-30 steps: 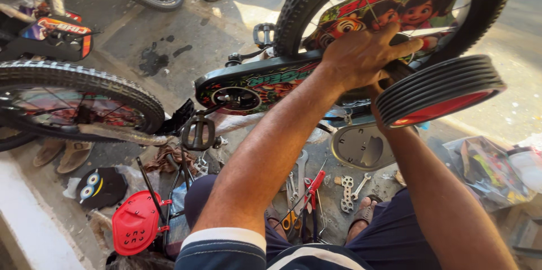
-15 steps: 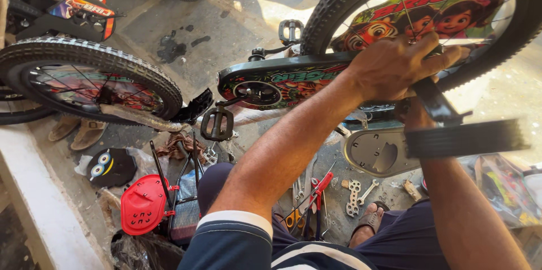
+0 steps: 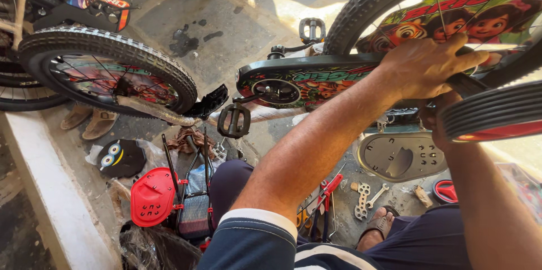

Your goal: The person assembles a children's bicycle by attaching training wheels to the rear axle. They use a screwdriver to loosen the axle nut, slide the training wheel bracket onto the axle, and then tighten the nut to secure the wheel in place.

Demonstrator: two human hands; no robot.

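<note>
Kids' bike (image 3: pixel 305 81) upside down, left hand (image 3: pixel 423 67) gripping rear frame, right hand (image 3: pixel 437 117) by training wheel (image 3: pixel 491 115)

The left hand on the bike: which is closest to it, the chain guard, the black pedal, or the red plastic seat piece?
From the left hand:
1. Chain guard, just left of it.
2. Black pedal, further left, lower.
3. Red plastic seat piece, far lower left on the ground.
</note>
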